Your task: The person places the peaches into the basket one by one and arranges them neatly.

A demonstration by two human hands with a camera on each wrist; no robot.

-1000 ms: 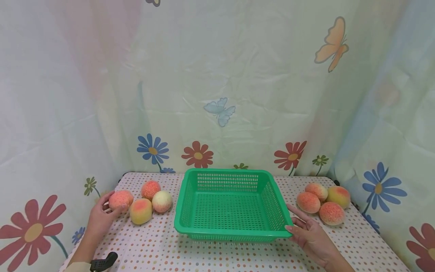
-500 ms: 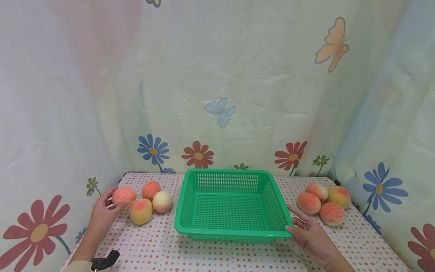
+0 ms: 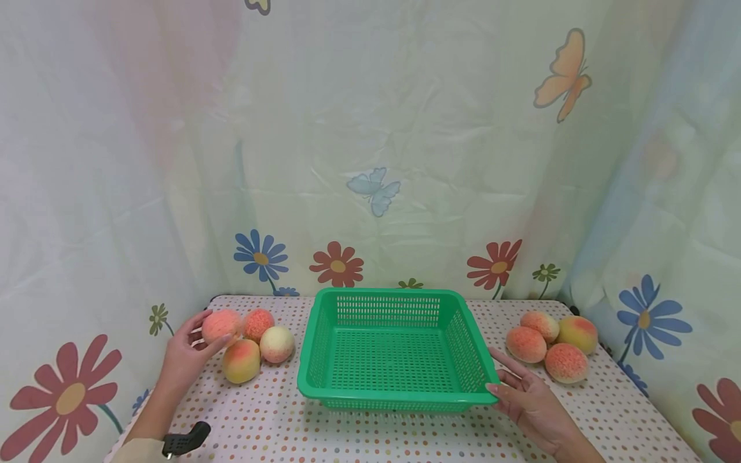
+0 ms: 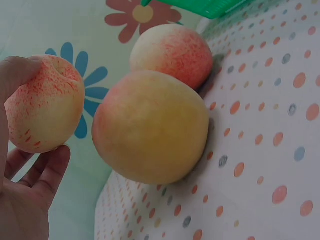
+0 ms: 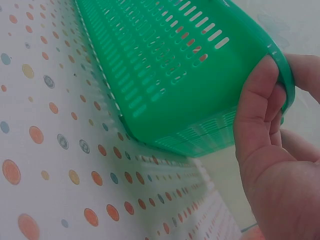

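Observation:
My left hand [image 3: 188,352] grips a red-speckled peach [image 3: 220,325] between thumb and fingers. In the left wrist view this peach [image 4: 52,112] is pale cream below, raised beside a yellow peach [image 4: 150,127] on the cloth. A white-and-red peach [image 4: 175,54] sits behind the yellow one. My right hand [image 3: 525,405] pinches the front right corner of a green plastic basket [image 3: 399,393]. The right wrist view shows the thumb and fingers on either side of the basket's rim [image 5: 274,50]. No fruit lies inside the basket.
Near the basket's left side rest a red peach [image 3: 258,323] and a pale one [image 3: 276,343]. Several peaches [image 3: 566,364] cluster on the right. A dotted cloth [image 3: 347,444] covers the table, and a printed curtain [image 3: 376,116] surrounds it.
My left hand has lifted the red-speckled peach and brought it up and to the right, toward the other peaches. My right hand has stayed on the basket corner.

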